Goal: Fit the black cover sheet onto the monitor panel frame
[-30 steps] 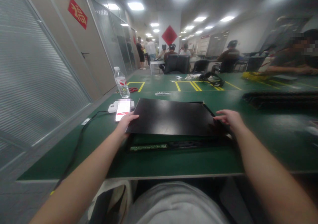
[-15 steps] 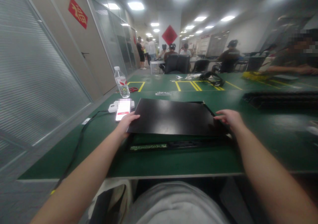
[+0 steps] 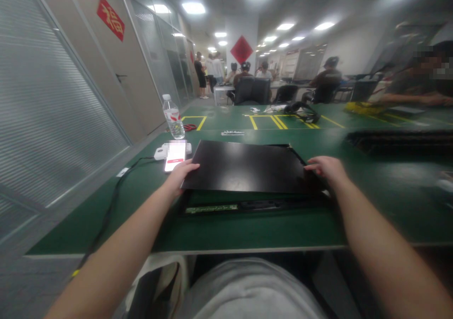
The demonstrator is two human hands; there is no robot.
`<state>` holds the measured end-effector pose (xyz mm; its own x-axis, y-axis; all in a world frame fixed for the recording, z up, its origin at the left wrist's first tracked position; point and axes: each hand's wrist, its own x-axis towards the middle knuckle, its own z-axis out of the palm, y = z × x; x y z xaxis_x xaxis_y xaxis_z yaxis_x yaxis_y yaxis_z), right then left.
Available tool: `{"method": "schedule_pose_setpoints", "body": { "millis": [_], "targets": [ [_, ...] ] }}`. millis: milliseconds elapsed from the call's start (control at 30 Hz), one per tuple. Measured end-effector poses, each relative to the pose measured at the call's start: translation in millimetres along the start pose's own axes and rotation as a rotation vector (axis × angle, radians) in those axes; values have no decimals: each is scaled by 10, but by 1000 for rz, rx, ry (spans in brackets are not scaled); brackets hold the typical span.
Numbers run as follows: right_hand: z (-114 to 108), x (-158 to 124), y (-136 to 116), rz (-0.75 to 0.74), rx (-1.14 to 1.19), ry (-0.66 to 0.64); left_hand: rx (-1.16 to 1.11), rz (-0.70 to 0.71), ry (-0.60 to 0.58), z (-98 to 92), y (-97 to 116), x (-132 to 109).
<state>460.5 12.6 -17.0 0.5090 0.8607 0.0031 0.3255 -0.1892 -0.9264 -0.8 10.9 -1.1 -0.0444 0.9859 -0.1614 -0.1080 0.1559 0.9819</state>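
Note:
A flat black panel (image 3: 244,165) is lifted at its near edge above a black frame with a green circuit strip (image 3: 212,209) lying on the green table (image 3: 230,231). My left hand (image 3: 180,173) grips the panel's near left corner, fingers curled over its edge. My right hand (image 3: 327,168) grips the near right corner in the same way. Both forearms reach in from the bottom of the view.
A phone with a lit screen (image 3: 175,156) and a white charger with a black cable (image 3: 161,153) lie left of the panel. A water bottle (image 3: 173,117) stands behind them. Another black frame (image 3: 399,142) lies at right. Several people sit at far tables.

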Motion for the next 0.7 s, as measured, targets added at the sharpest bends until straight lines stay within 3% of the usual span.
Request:
{"method": "schedule_pose_setpoints", "body": {
  "millis": [333, 700],
  "targets": [
    [9, 7, 6, 40, -7, 30, -18, 33, -86, -88, -83, 98],
    [-5, 37, 59, -52, -314, 33, -30, 31, -88, -108, -114, 137]
  ]
}}
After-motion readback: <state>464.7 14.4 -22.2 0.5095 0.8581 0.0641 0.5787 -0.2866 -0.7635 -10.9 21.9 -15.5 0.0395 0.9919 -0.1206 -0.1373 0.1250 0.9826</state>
